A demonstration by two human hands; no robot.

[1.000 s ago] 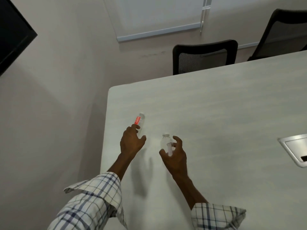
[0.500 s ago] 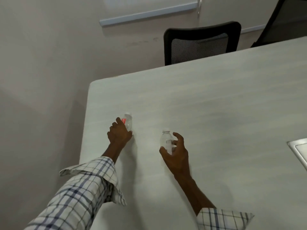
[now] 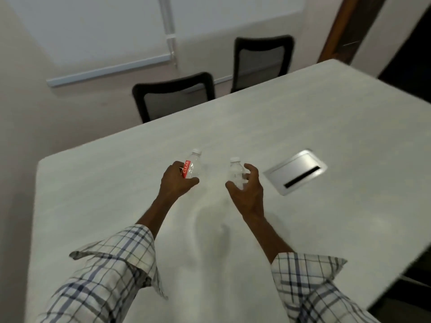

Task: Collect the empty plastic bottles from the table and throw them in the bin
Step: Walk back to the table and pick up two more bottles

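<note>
Head view: left hand point(image 3: 175, 183) has now closed round the red-labelled bottle point(image 3: 193, 167); right hand point(image 3: 248, 192) grips the plain bottle point(image 3: 235, 173), both near the table's point(image 3: 93, 183) far edge. With 2 bottles held, I judge the bin comes next, though none shows.

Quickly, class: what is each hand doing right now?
Left hand: grips the red-labelled bottle.
Right hand: grips the plain clear bottle.

I face a pale table point(image 3: 303, 127) with a metal cable hatch point(image 3: 295, 171) set flush in it. Beyond its far edge stand two black mesh-back chairs point(image 3: 173, 96), under white roller blinds point(image 3: 105, 31) on a beige wall point(image 3: 23, 101). A brown door frame point(image 3: 340, 31) stands at the far right.
</note>
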